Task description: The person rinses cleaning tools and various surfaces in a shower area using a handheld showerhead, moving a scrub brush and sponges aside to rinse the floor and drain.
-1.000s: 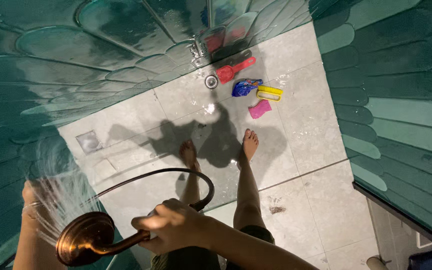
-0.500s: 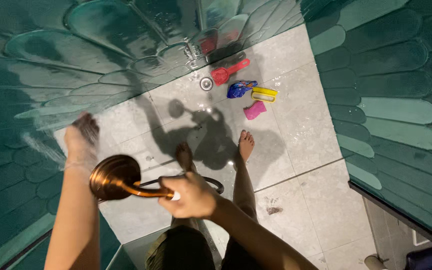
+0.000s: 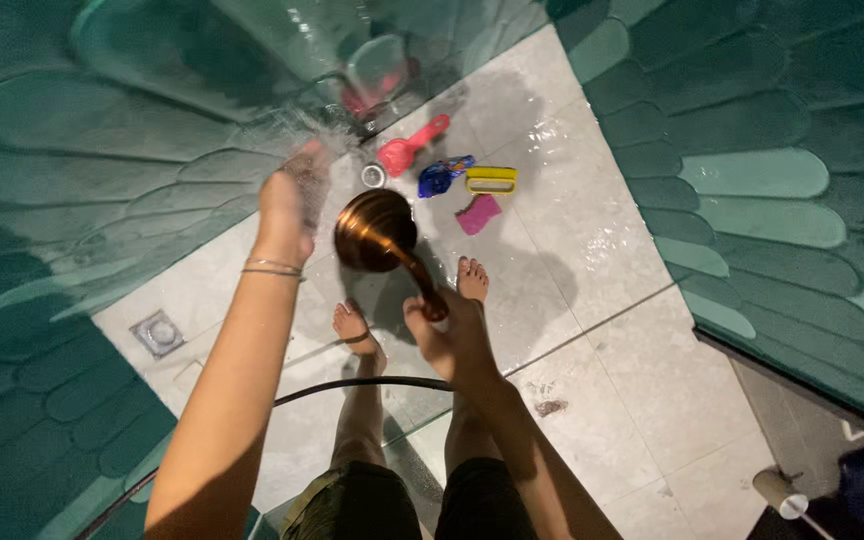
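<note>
Right hand (image 3: pixel 452 335) gripping copper shower head (image 3: pixel 374 230) handle, head aimed up-left. Left hand (image 3: pixel 292 200), fingers spread, flat against green wall tile (image 3: pixel 102 170), just left of spray.

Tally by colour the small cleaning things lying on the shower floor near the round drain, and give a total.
Red: 1, the scoop
Blue: 1, the crumpled packet
Yellow: 1, the scrubbing brush
Pink: 1, the cloth
Total: 4
</note>
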